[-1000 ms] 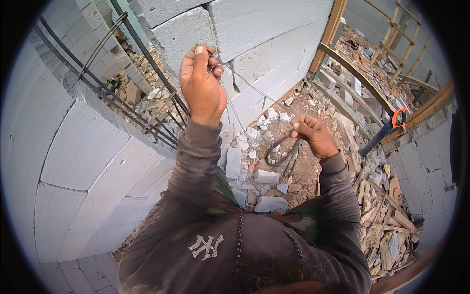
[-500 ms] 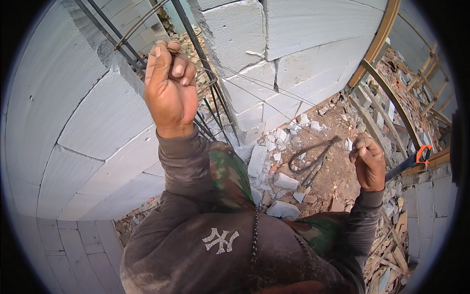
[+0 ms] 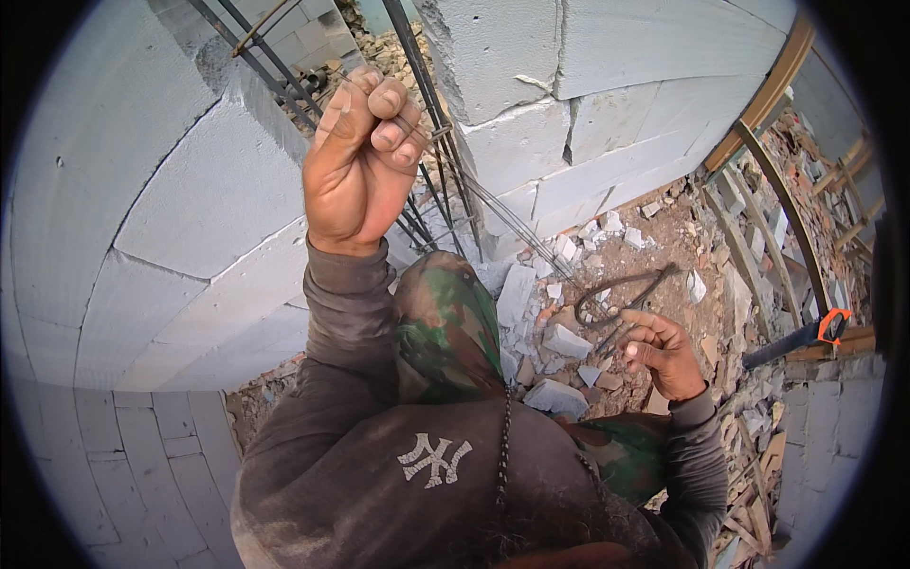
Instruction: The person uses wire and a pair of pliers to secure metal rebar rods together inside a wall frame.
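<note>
My left hand (image 3: 365, 156) is raised in front of the gap between two block walls, fingers curled shut on thin tie wire (image 3: 507, 220). Several strands of that wire slant down to the right from beside the hand, past upright steel bars (image 3: 431, 85) with stirrups round them. Lower and to the right, my right hand (image 3: 668, 356) hovers above the rubble, thumb and forefinger apart, with nothing I can make out between them. Just beyond its fingertips, a dark bent loop of wire (image 3: 621, 280) lies on the ground. The far wire ends are too thin to follow.
Pale block walls stand at left (image 3: 180, 190) and ahead (image 3: 512, 57). Broken block pieces (image 3: 557, 398) and dirt cover the ground by my camouflage-clad knees. At right are a wooden frame (image 3: 758, 85), a dark curved strip (image 3: 791, 209) and a dark handle with an orange end (image 3: 796, 343).
My right hand has moved down and left, away from the wire strands, and its fingers have parted. My left hand has shifted slightly right. The strands now hang lower and closer together.
</note>
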Tool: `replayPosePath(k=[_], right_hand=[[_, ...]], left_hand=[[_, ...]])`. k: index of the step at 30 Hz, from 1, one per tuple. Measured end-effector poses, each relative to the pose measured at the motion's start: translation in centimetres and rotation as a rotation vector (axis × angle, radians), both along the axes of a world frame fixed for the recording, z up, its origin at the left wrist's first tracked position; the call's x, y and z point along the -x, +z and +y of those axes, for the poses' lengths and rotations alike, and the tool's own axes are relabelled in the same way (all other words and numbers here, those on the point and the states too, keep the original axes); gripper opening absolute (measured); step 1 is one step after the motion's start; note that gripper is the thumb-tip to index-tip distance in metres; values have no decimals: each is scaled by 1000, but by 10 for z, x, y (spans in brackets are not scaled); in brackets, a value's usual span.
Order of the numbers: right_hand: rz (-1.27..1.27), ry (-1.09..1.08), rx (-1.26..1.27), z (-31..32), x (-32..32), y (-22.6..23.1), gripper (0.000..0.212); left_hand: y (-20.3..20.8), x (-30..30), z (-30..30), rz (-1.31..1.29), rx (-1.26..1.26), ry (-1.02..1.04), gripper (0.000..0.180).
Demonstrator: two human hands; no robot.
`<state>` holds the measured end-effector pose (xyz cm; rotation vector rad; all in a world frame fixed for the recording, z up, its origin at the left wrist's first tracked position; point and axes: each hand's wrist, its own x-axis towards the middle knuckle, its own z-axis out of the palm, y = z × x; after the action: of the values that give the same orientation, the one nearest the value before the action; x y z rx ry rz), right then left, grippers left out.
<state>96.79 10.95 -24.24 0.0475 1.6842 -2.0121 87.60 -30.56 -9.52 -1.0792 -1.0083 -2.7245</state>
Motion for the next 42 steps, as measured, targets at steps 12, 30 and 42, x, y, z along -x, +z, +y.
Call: replayPosePath(k=[12,30,42], right_hand=[[876,88,-734,-31,27,0,19],[757,-120,-615,-109,77,49,22],[863,509,-485,-114,72,25,22]], left_hand=[[-63,-21,70,-251,109,348,16],[-116,-29,93,-432,317,258,24],[-134,-25,84,-372,316,347,16]])
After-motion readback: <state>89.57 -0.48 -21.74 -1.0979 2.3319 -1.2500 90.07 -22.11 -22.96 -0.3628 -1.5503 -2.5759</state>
